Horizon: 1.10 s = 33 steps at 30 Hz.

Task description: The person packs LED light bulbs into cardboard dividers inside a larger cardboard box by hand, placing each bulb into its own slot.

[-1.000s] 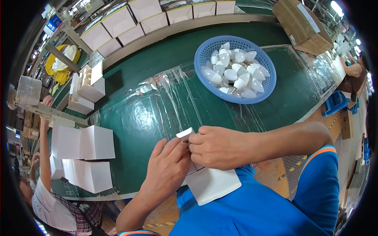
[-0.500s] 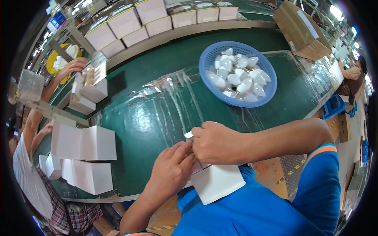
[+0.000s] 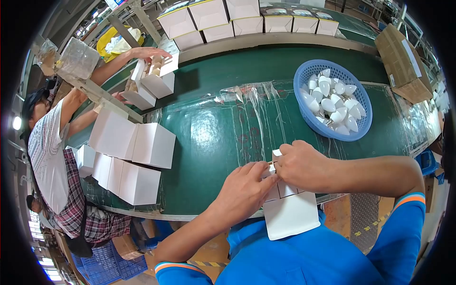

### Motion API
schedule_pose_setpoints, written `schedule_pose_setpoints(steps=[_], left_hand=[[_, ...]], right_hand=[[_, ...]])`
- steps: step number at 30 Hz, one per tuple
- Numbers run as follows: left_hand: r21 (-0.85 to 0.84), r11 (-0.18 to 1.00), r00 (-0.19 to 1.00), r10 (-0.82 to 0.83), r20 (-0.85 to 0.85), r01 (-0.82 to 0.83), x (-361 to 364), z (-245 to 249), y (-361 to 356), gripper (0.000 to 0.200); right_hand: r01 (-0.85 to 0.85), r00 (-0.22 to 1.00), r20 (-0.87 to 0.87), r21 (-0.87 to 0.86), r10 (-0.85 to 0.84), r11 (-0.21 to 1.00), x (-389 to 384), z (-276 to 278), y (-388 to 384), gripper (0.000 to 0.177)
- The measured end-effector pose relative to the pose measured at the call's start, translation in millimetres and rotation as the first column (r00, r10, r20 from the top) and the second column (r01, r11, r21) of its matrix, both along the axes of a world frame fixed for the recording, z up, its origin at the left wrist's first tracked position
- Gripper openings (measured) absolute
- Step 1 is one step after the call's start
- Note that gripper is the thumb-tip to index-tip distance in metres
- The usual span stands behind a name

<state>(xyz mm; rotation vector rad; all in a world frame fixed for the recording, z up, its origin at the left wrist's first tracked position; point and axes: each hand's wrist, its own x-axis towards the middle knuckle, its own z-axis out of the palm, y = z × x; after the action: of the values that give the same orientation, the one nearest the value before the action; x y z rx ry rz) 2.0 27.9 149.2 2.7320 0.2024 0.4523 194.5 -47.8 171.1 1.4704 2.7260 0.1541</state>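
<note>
An open white cardboard box (image 3: pixel 292 216) with a divider grid inside stands against my body at the table's near edge, its front flap hanging toward me. My left hand (image 3: pixel 244 190) grips the box's left side, fingers bent over its top. My right hand (image 3: pixel 304 166) is closed at the far side of the box, touching the left fingertips. A small white flap sticks up beside its fingers; what the right fingers pinch is hidden. Beyond the hands to the right sits a blue plastic basket (image 3: pixel 304 118) of white light bulbs (image 3: pixel 338 114).
Open white boxes (image 3: pixel 154 145) stand on the green table (image 3: pixel 204 166) at left. Behind them, a co-worker (image 3: pixel 52 147) reaches into partly filled boxes (image 3: pixel 159 85). Packed boxes (image 3: pixel 247 26) line the back ledge, and a brown carton (image 3: pixel 403 64) stands at far right.
My view has turned left, so everything sits farther right. My hands stay together at the box, where more of the divider grid shows. The co-worker's nearer hand has moved to the partly filled boxes.
</note>
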Motion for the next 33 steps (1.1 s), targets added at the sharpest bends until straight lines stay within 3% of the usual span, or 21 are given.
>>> schedule_pose_setpoints(steps=[2,12,16,18,21,25,28,33], left_hand=[[-0.045,0.999,1.000,-0.009,0.006,0.009,2,0,2,0.030],[-0.068,0.998,1.000,-0.012,0.028,0.014,2,-1,3,0.025],[-0.069,0.998,0.999,0.009,0.044,-0.006,3,2,4,0.026],[-0.106,0.994,1.000,0.012,-0.003,-0.012,1,2,4,0.036],[-0.090,0.996,1.000,0.018,-0.003,-0.018,3,3,3,0.036],[-0.071,0.997,0.999,0.001,-0.051,-0.005,5,11,2,0.036],[-0.021,1.000,0.998,-0.011,-0.064,0.010,5,9,0,0.036],[0.005,1.000,0.994,0.026,-0.108,-0.025,8,11,0,0.029]], right_hand=[[0.041,0.998,0.049,-0.115,-0.035,0.993,-2,2,4,0.008],[0.098,0.988,0.138,-0.201,-0.071,0.975,-8,21,12,0.008],[0.078,0.995,0.075,-0.165,-0.066,0.983,0,16,11,0.008],[0.035,0.999,0.028,-0.059,-0.033,0.998,2,10,10,0.008],[0.057,0.997,-0.055,-0.100,-0.063,0.993,3,6,11,0.009],[0.054,0.995,-0.080,0.021,-0.052,0.998,6,-6,14,0.012],[0.033,0.999,0.000,-0.033,-0.033,0.999,5,-3,13,0.014],[-0.031,0.999,-0.019,-0.008,0.031,0.999,8,-9,13,0.013]])
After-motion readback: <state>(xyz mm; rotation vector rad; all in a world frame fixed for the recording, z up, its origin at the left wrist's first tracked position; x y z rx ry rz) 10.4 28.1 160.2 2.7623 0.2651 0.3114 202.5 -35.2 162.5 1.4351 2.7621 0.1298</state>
